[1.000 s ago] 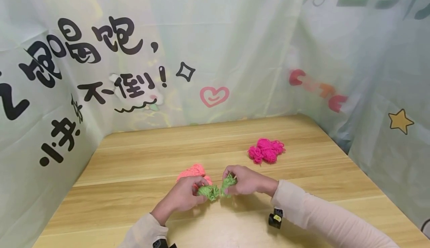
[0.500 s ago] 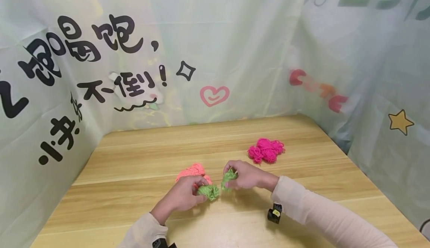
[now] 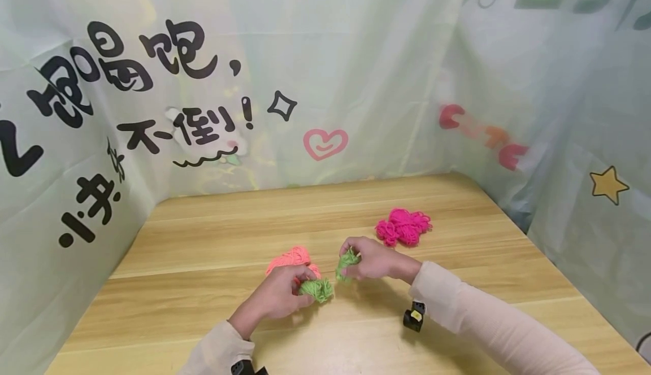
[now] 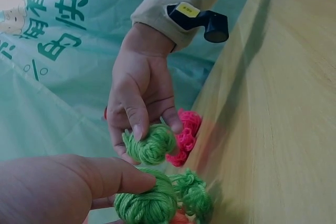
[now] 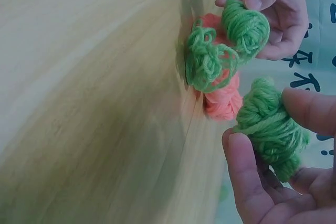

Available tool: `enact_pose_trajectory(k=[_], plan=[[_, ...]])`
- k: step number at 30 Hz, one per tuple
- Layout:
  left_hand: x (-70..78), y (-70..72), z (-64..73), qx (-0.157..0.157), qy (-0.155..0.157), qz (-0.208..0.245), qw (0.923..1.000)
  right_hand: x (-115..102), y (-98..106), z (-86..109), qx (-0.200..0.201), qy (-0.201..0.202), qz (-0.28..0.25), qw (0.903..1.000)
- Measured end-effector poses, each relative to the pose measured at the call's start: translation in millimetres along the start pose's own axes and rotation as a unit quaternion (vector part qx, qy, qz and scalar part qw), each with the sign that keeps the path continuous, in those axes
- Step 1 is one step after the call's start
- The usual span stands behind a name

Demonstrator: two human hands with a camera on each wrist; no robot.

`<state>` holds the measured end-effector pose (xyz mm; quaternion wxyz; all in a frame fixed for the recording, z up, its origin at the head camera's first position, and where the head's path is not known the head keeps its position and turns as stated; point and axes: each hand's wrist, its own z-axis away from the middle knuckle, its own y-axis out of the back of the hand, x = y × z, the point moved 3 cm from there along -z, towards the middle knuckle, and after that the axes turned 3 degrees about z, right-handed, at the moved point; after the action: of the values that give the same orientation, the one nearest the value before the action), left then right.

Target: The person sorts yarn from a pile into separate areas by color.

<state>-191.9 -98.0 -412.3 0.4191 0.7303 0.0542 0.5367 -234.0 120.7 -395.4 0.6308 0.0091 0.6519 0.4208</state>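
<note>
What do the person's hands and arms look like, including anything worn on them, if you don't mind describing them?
The left hand and right hand are gloveless. Long, pale beige sleeves reach toward the wrists. A small black device sits at each wrist; the right one bears a yellow label, its print too small to read. No cables show.

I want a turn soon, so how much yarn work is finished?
Done, seemingly: pink yarn and orange yarn lie on the table. In hand: left fingers pinch one green bundle, right fingers another green bundle. Remaining: probably putting both down, since they're held.
</note>
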Motion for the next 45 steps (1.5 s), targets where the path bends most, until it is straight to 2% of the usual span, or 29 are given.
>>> enact_pose_trajectory(k=[9,25,33,45], plan=[[0.6,0.2,1.9,-0.003,0.008,0.001,1.0,4.0,1.0,-5.1,0.004,-0.008,0.0,1.0],[3.0,-1.0,1.4,-0.001,0.001,0.001,1.0,7.5,3.3,-12.4,0.007,-0.024,-0.011,0.9996],[4.2,-1.6,0.5,0.002,-0.004,-0.005,1.0,8.8,4.2,-15.5,0.014,-0.033,0.0,0.9994],[5.6,-3.1,-1.9,-0.005,0.017,0.003,0.9998,11.0,6.6,-20.3,0.021,-0.035,-0.007,0.9991]])
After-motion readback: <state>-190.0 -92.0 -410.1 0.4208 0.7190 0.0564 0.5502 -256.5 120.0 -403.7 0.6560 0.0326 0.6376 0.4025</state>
